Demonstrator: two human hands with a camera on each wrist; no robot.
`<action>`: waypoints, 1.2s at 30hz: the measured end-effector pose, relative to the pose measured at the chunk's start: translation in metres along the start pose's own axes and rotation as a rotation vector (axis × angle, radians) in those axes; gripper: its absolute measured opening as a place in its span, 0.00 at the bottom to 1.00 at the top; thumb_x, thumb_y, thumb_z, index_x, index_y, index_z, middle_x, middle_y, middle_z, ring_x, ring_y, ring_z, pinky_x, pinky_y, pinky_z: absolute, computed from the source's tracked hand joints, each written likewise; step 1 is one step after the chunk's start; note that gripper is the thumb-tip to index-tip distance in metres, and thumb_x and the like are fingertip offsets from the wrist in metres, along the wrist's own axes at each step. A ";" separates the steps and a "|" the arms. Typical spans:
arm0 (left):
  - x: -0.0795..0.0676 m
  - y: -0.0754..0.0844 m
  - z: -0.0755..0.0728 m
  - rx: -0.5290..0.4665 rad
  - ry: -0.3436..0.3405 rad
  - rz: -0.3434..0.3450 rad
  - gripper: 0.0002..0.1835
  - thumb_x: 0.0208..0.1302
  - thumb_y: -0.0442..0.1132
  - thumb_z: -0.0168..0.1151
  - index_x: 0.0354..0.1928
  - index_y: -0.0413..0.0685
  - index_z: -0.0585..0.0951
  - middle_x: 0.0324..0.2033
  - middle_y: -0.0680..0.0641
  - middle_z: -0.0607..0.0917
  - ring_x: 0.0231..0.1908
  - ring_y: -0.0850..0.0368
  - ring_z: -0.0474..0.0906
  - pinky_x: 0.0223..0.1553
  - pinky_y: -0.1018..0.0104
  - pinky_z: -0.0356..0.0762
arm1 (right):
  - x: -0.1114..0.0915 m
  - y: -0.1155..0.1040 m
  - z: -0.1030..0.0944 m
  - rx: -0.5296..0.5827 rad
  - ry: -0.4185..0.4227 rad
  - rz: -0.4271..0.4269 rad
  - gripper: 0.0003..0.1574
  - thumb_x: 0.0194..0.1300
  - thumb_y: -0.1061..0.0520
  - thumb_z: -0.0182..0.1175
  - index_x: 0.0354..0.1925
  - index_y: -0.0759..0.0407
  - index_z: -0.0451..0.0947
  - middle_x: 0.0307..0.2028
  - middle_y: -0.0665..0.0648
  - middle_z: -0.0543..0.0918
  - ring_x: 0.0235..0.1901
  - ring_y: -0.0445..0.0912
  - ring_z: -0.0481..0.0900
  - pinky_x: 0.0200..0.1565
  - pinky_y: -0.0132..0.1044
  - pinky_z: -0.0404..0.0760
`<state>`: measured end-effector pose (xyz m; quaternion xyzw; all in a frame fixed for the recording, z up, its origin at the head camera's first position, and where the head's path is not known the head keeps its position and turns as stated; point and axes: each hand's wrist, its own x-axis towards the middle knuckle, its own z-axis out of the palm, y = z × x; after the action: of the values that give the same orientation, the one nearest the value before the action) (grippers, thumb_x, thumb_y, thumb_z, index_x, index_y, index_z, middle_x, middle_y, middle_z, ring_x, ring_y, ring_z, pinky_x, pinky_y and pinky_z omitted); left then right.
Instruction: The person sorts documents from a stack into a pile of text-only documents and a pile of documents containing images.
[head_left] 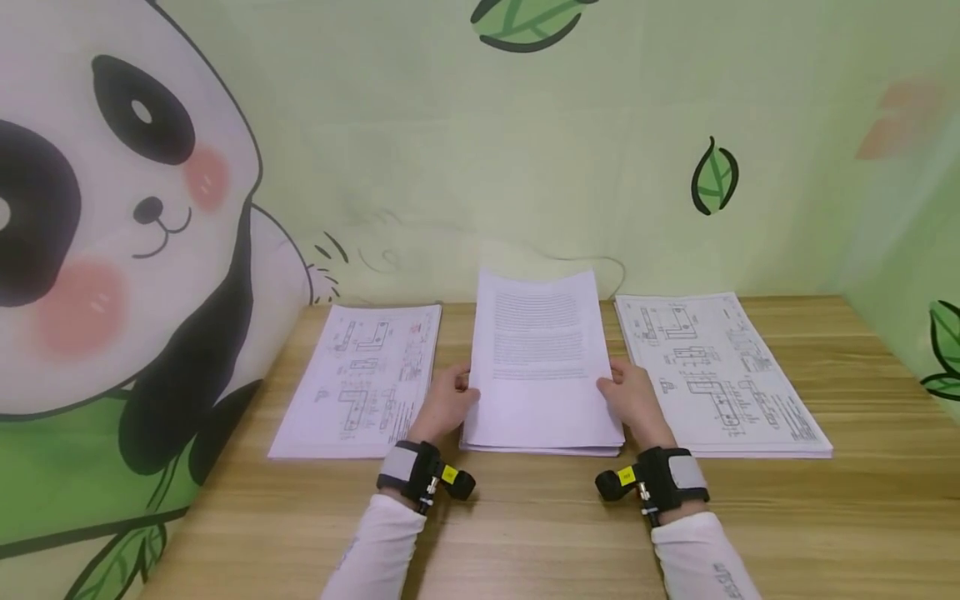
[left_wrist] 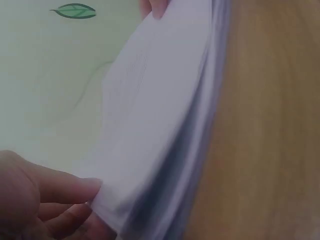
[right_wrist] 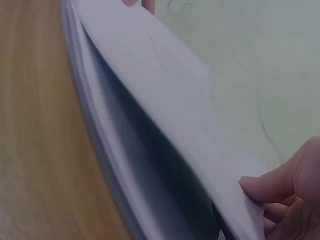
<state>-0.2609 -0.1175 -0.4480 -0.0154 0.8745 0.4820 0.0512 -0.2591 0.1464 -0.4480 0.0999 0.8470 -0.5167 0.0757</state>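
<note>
Leftward, we see a panda-printed wall (head_left: 150,192) bordering the bench (head_left: 525,533), then a drawing stack (head_left: 352,379); centrally, left hand (head_left: 447,404) and right hand (head_left: 633,400), each grip pinching text sheets (head_left: 536,367) edgewise above a pile (right_wrist: 107,130); rightward, a second drawing stack (head_left: 712,375), then open bench.

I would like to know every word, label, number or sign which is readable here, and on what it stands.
No text is clearly readable.
White rectangular printed paper stack, middle: text lines, too small.
White paper drawing stack on the left: annotations, too small.
White paper drawing stack on the right: annotations, too small.
Small yellow labels: too small.
White fabric right sleeve: dark letters, blurred.
</note>
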 end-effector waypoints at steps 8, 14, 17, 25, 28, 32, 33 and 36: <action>0.003 -0.008 0.004 0.089 0.111 -0.073 0.25 0.58 0.36 0.59 0.60 0.44 0.74 0.40 0.43 0.83 0.37 0.52 0.78 0.35 0.64 0.77 | 0.000 0.001 0.001 -0.115 0.075 -0.063 0.30 0.65 0.61 0.50 0.64 0.69 0.64 0.53 0.72 0.77 0.49 0.58 0.77 0.49 0.50 0.78; 0.001 -0.006 0.003 0.135 0.120 -0.090 0.22 0.57 0.36 0.60 0.56 0.47 0.78 0.38 0.44 0.83 0.34 0.53 0.77 0.30 0.67 0.74 | -0.003 0.002 -0.001 -0.185 0.131 -0.085 0.27 0.63 0.62 0.52 0.60 0.66 0.70 0.48 0.69 0.81 0.44 0.57 0.78 0.41 0.46 0.78; -0.001 -0.005 0.002 0.154 0.124 -0.082 0.22 0.56 0.35 0.61 0.55 0.46 0.79 0.36 0.45 0.83 0.32 0.53 0.77 0.29 0.67 0.72 | -0.004 0.003 -0.001 -0.205 0.132 -0.077 0.26 0.64 0.60 0.51 0.60 0.65 0.71 0.50 0.69 0.80 0.45 0.58 0.78 0.41 0.46 0.77; -0.003 -0.004 0.001 0.163 0.135 -0.089 0.17 0.56 0.38 0.61 0.49 0.45 0.83 0.39 0.43 0.86 0.31 0.54 0.80 0.30 0.66 0.76 | -0.007 -0.004 0.000 -0.242 0.105 -0.069 0.28 0.66 0.53 0.51 0.60 0.64 0.71 0.56 0.68 0.77 0.50 0.59 0.77 0.44 0.49 0.78; -0.003 -0.004 0.000 0.123 0.116 -0.102 0.16 0.58 0.40 0.61 0.48 0.44 0.83 0.40 0.42 0.86 0.27 0.56 0.81 0.28 0.67 0.79 | -0.007 -0.006 0.000 -0.253 0.091 -0.070 0.28 0.66 0.52 0.51 0.61 0.63 0.70 0.56 0.69 0.77 0.51 0.59 0.77 0.44 0.49 0.78; -0.004 -0.005 -0.005 0.083 0.082 -0.104 0.17 0.60 0.43 0.59 0.50 0.44 0.82 0.39 0.42 0.86 0.25 0.57 0.80 0.26 0.69 0.78 | -0.008 -0.009 -0.001 -0.257 0.078 -0.065 0.29 0.67 0.51 0.50 0.62 0.62 0.69 0.57 0.69 0.76 0.51 0.59 0.77 0.43 0.48 0.79; -0.004 -0.005 -0.007 0.079 0.076 -0.109 0.18 0.61 0.44 0.58 0.50 0.44 0.82 0.39 0.43 0.86 0.25 0.57 0.80 0.26 0.70 0.77 | -0.008 -0.010 -0.001 -0.260 0.074 -0.064 0.29 0.67 0.51 0.50 0.62 0.62 0.69 0.57 0.69 0.76 0.52 0.59 0.77 0.44 0.49 0.78; -0.006 -0.004 -0.015 0.061 0.066 -0.125 0.20 0.63 0.46 0.56 0.53 0.45 0.80 0.38 0.43 0.86 0.25 0.55 0.81 0.25 0.70 0.73 | -0.009 -0.013 0.000 -0.276 0.077 -0.079 0.29 0.67 0.51 0.49 0.63 0.61 0.68 0.59 0.69 0.74 0.55 0.61 0.75 0.47 0.52 0.77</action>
<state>-0.2558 -0.1329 -0.4427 -0.0843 0.8873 0.4504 0.0526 -0.2540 0.1398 -0.4353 0.0748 0.9154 -0.3938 0.0361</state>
